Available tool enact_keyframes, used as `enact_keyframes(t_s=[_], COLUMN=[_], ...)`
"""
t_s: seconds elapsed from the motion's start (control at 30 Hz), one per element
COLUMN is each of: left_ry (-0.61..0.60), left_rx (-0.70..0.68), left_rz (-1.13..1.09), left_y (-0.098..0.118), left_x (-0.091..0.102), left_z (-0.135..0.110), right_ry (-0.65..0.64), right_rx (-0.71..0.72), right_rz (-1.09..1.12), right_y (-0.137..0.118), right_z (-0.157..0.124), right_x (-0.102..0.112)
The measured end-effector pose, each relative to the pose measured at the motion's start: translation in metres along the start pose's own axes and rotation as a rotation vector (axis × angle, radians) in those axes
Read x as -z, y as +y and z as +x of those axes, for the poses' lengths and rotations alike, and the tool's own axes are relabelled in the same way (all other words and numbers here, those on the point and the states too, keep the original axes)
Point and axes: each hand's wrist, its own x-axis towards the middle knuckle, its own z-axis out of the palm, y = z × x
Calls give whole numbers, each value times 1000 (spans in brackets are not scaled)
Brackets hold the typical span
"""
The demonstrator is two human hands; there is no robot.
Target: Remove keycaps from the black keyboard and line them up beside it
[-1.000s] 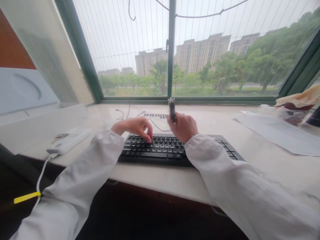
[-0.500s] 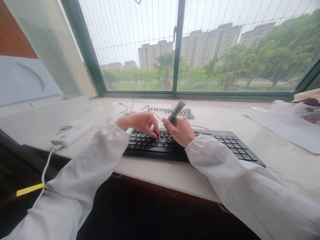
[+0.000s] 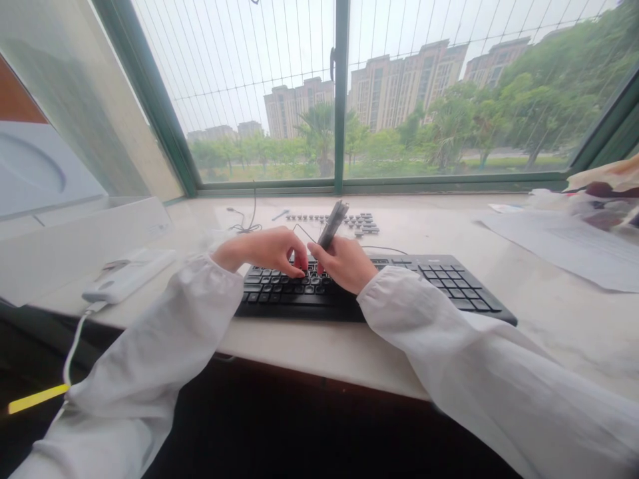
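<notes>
A black keyboard (image 3: 449,283) lies on the pale window-side counter (image 3: 524,319). My right hand (image 3: 344,263) is closed round a slim grey tool (image 3: 333,223) whose upper end tilts up and to the right; its lower tip meets the keys near the keyboard's middle. My left hand (image 3: 272,249) rests on the keyboard's left half with fingertips curled and pinched at a key right beside the tool's tip. Behind the keyboard, a row of loose dark keycaps (image 3: 359,223) lies on the counter.
A white power bank (image 3: 127,274) with a white cable (image 3: 74,342) sits at the left. A thin black cable (image 3: 244,223) lies by the window frame. Papers (image 3: 564,243) and a bag of items (image 3: 606,193) occupy the right. A white box (image 3: 74,236) stands far left.
The tool went from upright to tilted right, and its tip came down to the keys. My left fingers moved in beside it. The camera view shifted slightly.
</notes>
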Motion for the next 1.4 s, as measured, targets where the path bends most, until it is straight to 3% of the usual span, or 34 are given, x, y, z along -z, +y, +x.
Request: enact_keyframes(t_s=[0.87, 1.07, 1.27, 1.4], left_ry=[-12, -2, 10, -10], left_rx=[-82, -91, -82, -80], left_rz=[-86, -83, -56, -77], left_y=[-12, -11, -11, -12], left_x=[-2, -2, -2, -3], left_z=[4, 3, 4, 4], right_ry=[-43, -42, -133, -78], right_rx=[142, 57, -65, 5], right_rz=[-65, -3, 65, 21], right_y=[0, 2, 5, 0], right_z=[3, 8, 11, 7], right_x=[-6, -4, -2, -3])
